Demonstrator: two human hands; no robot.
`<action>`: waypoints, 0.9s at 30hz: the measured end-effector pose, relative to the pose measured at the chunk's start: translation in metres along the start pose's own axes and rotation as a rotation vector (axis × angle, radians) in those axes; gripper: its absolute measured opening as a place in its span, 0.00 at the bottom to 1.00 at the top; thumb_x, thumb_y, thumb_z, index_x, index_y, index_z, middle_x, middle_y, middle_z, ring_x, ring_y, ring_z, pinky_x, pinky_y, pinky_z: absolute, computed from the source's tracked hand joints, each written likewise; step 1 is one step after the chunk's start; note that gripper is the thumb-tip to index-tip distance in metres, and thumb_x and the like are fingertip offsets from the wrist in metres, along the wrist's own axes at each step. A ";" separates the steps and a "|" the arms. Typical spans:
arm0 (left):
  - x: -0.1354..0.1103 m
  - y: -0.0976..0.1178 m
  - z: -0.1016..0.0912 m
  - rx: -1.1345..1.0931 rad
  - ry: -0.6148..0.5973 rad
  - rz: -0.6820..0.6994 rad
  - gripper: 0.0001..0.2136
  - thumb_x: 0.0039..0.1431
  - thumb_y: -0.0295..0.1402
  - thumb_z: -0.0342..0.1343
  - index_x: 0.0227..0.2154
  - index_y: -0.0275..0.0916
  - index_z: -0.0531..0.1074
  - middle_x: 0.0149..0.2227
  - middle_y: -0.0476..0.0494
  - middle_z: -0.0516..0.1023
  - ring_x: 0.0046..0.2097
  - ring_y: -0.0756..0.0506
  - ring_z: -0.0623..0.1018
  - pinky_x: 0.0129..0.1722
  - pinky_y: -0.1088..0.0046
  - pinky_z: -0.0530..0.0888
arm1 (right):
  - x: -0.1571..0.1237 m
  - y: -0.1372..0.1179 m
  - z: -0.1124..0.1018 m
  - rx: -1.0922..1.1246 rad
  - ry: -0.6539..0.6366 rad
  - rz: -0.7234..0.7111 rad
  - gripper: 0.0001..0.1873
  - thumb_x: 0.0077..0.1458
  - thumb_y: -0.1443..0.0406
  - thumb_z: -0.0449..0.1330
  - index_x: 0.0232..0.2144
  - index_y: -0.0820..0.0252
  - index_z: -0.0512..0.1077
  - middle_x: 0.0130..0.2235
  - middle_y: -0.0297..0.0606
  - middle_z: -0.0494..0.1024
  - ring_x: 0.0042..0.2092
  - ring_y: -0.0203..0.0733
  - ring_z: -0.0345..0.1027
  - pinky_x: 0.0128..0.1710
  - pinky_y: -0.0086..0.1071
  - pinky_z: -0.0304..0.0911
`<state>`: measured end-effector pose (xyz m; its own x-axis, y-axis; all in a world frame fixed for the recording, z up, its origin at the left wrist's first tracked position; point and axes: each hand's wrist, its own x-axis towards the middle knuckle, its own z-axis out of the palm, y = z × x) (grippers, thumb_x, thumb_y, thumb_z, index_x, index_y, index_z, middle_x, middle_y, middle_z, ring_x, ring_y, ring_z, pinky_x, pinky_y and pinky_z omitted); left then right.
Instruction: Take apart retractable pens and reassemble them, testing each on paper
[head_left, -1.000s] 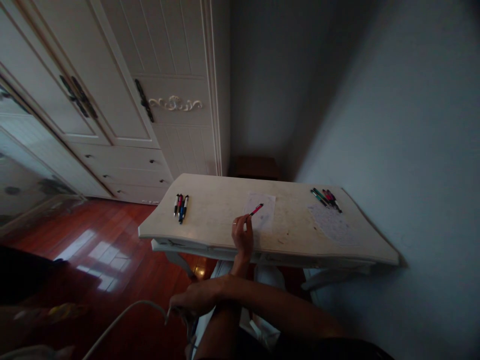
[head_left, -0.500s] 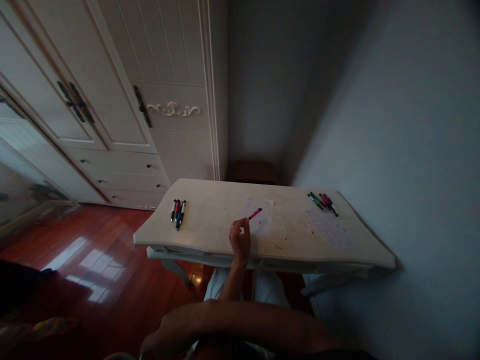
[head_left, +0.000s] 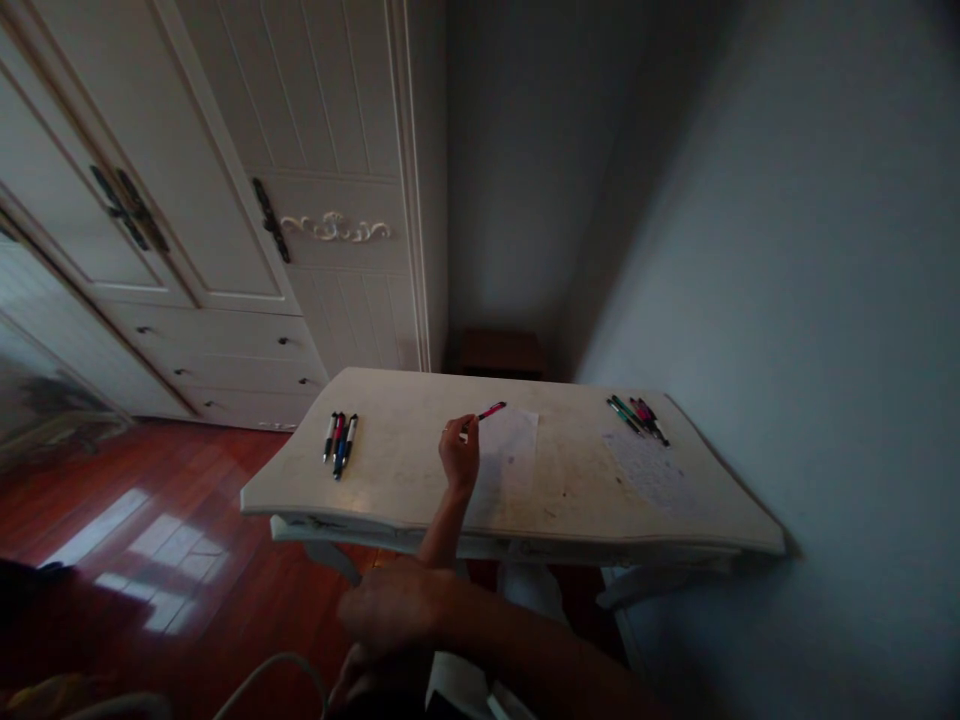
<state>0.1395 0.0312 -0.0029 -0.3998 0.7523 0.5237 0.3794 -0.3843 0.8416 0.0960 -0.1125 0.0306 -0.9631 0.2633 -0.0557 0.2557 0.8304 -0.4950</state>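
Observation:
My left hand (head_left: 459,452) is closed in a pinch on a red pen (head_left: 493,410) with dark ends. It holds the pen over the far left part of a white sheet of paper (head_left: 517,455). The sheet lies on a white table (head_left: 420,400). My right forearm crosses the near foreground, and my right hand (head_left: 394,603) is left of centre, in front of the table and low in the view. Its fingers are dark and blurred, so I cannot see what they do. Several pens (head_left: 341,440) in white, red and blue lie together on the table's left side.
More pens (head_left: 637,418), green, pink and dark, lie at the table's right end beside a written sheet (head_left: 649,470). A white wardrobe (head_left: 345,320) stands behind to the left, and a grey wall (head_left: 840,300) rises on the right. A pale cable (head_left: 281,660) curves at the bottom.
My left hand has moved a little up and left with the red pen. My right hand has shifted up and right in the view. The camera has turned slightly.

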 end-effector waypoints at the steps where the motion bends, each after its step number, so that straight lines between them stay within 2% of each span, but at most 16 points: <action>1: 0.003 -0.002 0.001 0.004 -0.009 0.006 0.07 0.61 0.34 0.54 0.34 0.38 0.75 0.33 0.42 0.77 0.33 0.48 0.76 0.30 0.75 0.69 | -0.010 0.000 -0.017 -0.059 -0.064 0.031 0.11 0.46 0.62 0.66 0.17 0.60 0.72 0.20 0.37 0.77 0.20 0.43 0.70 0.13 0.28 0.53; 2: 0.006 -0.005 0.003 0.008 -0.020 0.013 0.07 0.61 0.34 0.54 0.34 0.38 0.75 0.33 0.43 0.77 0.33 0.48 0.76 0.30 0.75 0.69 | -0.021 0.000 -0.033 -0.083 -0.100 0.043 0.09 0.48 0.61 0.65 0.24 0.62 0.75 0.25 0.41 0.80 0.24 0.44 0.73 0.15 0.28 0.56; 4: 0.011 -0.010 0.004 0.015 -0.043 0.027 0.08 0.61 0.34 0.54 0.34 0.38 0.76 0.33 0.43 0.77 0.33 0.48 0.75 0.30 0.75 0.69 | -0.044 0.003 -0.060 -0.031 -0.055 -0.007 0.15 0.53 0.59 0.63 0.38 0.66 0.76 0.35 0.46 0.82 0.32 0.46 0.76 0.24 0.30 0.64; 7: 0.020 -0.018 0.001 -0.004 -0.115 0.035 0.08 0.60 0.36 0.54 0.33 0.39 0.76 0.33 0.43 0.77 0.33 0.48 0.74 0.31 0.74 0.69 | -0.078 0.019 -0.079 0.236 0.096 -0.102 0.19 0.58 0.61 0.60 0.49 0.67 0.71 0.44 0.47 0.80 0.44 0.44 0.76 0.40 0.30 0.68; 9: 0.027 -0.024 -0.003 -0.073 -0.200 -0.003 0.08 0.57 0.38 0.57 0.32 0.39 0.77 0.32 0.43 0.78 0.33 0.47 0.75 0.32 0.73 0.69 | -0.100 0.037 -0.079 0.410 0.302 -0.060 0.18 0.59 0.61 0.59 0.49 0.65 0.72 0.47 0.47 0.79 0.47 0.43 0.74 0.47 0.31 0.67; 10: 0.029 -0.026 -0.006 -0.123 -0.239 -0.050 0.09 0.55 0.39 0.58 0.31 0.39 0.77 0.32 0.43 0.78 0.33 0.47 0.75 0.32 0.73 0.70 | -0.111 0.048 -0.078 0.493 0.407 -0.013 0.17 0.59 0.61 0.59 0.48 0.63 0.74 0.44 0.45 0.81 0.45 0.42 0.75 0.46 0.32 0.67; 14: 0.038 -0.035 -0.015 -0.334 -0.388 -0.293 0.15 0.51 0.45 0.61 0.30 0.36 0.77 0.25 0.46 0.75 0.28 0.48 0.73 0.28 0.74 0.69 | -0.149 0.098 -0.072 0.776 0.835 0.276 0.13 0.57 0.58 0.60 0.37 0.62 0.77 0.31 0.39 0.81 0.32 0.40 0.76 0.36 0.33 0.70; 16: 0.041 -0.039 -0.016 -0.442 -0.412 -0.375 0.17 0.50 0.47 0.62 0.28 0.35 0.75 0.23 0.48 0.72 0.26 0.50 0.70 0.27 0.76 0.67 | -0.162 0.124 -0.072 0.809 1.030 0.361 0.14 0.54 0.57 0.62 0.36 0.62 0.76 0.31 0.39 0.80 0.28 0.38 0.73 0.32 0.33 0.70; 18: 0.045 -0.041 -0.014 -0.549 -0.409 -0.444 0.19 0.48 0.49 0.62 0.26 0.35 0.74 0.21 0.50 0.69 0.24 0.52 0.68 0.26 0.76 0.67 | -0.168 0.147 -0.072 0.776 1.153 0.422 0.15 0.53 0.56 0.62 0.37 0.62 0.75 0.30 0.39 0.79 0.28 0.37 0.72 0.32 0.33 0.70; 21: 0.052 -0.046 -0.007 -0.682 -0.404 -0.544 0.21 0.44 0.51 0.65 0.25 0.35 0.73 0.21 0.51 0.68 0.24 0.53 0.68 0.26 0.76 0.67 | -0.167 0.176 -0.074 0.705 1.248 0.475 0.17 0.53 0.55 0.61 0.38 0.61 0.74 0.32 0.39 0.78 0.30 0.37 0.71 0.32 0.32 0.68; 23: 0.057 -0.051 -0.002 -0.751 -0.399 -0.600 0.22 0.41 0.51 0.66 0.26 0.35 0.73 0.22 0.51 0.68 0.25 0.53 0.68 0.26 0.76 0.68 | -0.161 0.192 -0.075 0.649 1.251 0.501 0.18 0.53 0.54 0.61 0.40 0.62 0.74 0.34 0.39 0.78 0.31 0.37 0.70 0.33 0.32 0.67; 27: 0.065 -0.060 0.006 -0.827 -0.394 -0.660 0.22 0.39 0.51 0.68 0.27 0.35 0.74 0.21 0.52 0.66 0.24 0.54 0.68 0.26 0.77 0.68 | -0.143 0.214 -0.079 0.507 1.110 0.552 0.19 0.53 0.54 0.61 0.40 0.62 0.76 0.37 0.42 0.79 0.36 0.40 0.71 0.37 0.33 0.65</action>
<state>0.0961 0.1067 -0.0204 0.0290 0.9995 -0.0106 -0.5360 0.0246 0.8438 0.2952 0.0662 0.0011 -0.1053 0.9604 0.2581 0.2943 0.2780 -0.9144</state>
